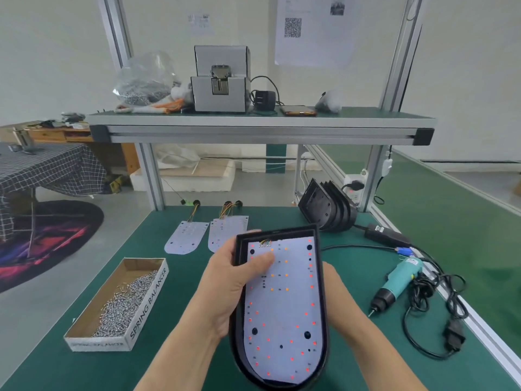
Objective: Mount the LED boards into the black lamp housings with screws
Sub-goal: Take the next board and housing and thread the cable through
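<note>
I hold a black lamp housing [321, 277] above the green table, tilted toward me, with a white LED board [284, 314] lying inside it. My left hand [228, 283] grips the housing's left edge, its thumb pressing on the board's upper left. My right hand [332, 289] holds the housing from the right side and behind, mostly hidden by it. Two more LED boards [184, 235] [225, 231] with coloured wires lie flat farther back. A stack of black housings [327, 207] leans at the back right.
A cardboard box of screws [118, 303] sits at the left. A teal electric screwdriver [397, 283] with its black cable lies at the right. A screw feeder [221, 80], a bag and a phone stand on the upper shelf [262, 122].
</note>
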The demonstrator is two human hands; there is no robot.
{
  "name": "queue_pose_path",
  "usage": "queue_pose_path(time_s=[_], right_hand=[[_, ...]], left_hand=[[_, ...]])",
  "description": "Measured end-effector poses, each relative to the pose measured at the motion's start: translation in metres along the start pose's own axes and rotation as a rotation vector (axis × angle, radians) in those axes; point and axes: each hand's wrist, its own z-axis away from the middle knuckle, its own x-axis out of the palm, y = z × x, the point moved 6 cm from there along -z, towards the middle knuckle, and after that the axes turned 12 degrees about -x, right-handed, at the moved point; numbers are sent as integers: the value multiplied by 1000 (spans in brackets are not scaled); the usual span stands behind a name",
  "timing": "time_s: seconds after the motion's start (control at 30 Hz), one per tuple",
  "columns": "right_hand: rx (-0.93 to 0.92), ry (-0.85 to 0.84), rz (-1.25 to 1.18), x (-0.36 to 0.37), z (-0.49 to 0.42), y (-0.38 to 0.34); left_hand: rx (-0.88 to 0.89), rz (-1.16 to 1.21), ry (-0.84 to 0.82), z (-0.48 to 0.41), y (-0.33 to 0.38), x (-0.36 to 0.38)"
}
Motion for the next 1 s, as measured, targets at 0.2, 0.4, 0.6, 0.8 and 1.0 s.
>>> queue_pose_path(time_s=[0.2,0.4,0.6,0.8,1.0], right_hand=[[-55,78,101,-4,5,-4],[-144,199,-8,-11,0,-32],[-176,277,-18,-2,-3,-38],[-257,268,-34,6,-3,-33],[-273,530,-15,13,2,-22]], left_hand=[[13,-23,83,-5,6,-11],[135,-204,158,-2,16,-20],[182,-327,123,0,29,-21],[198,-335,169,1,33,-26],[231,-364,210,0,29,-15]])
